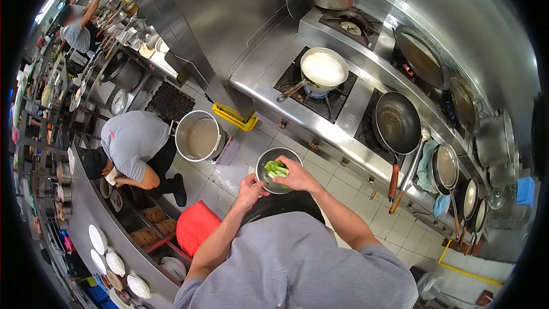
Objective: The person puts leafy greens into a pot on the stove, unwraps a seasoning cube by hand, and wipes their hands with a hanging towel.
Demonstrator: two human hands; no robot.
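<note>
And straight in on the green leaves (277,169): one clump, clutched in the right hand (294,174), inside the opening of one metal bowl (271,155), with fingers curled over from the right. Looking light, soft and springy, perhaps slippery if wet; likely to bruise under a hard squeeze. Best taken by the whole bunch, loosely cupped, never by one leaf edge! Across to the left hand (250,191), bent-fingered at the bowl's near left rim; can't tell whether clamped on metal, pinching a scrap or merely resting there.

Now counting outward. Just left, one red bag-like cover (197,229); farther left, one tall pot (200,120). Beyond, two co-workers in grey: one bent low (134,140), one standing far off (78,34). Near left, four white dishes (138,286) showing clearly, among crockery too crowded to tally. Swinging to the stove (269,71), on the far side: one pan of white liquid (330,87) over a blue flame, and to its right one dark frying pan (407,131), wooden-handled, angled toward the near side.
</note>
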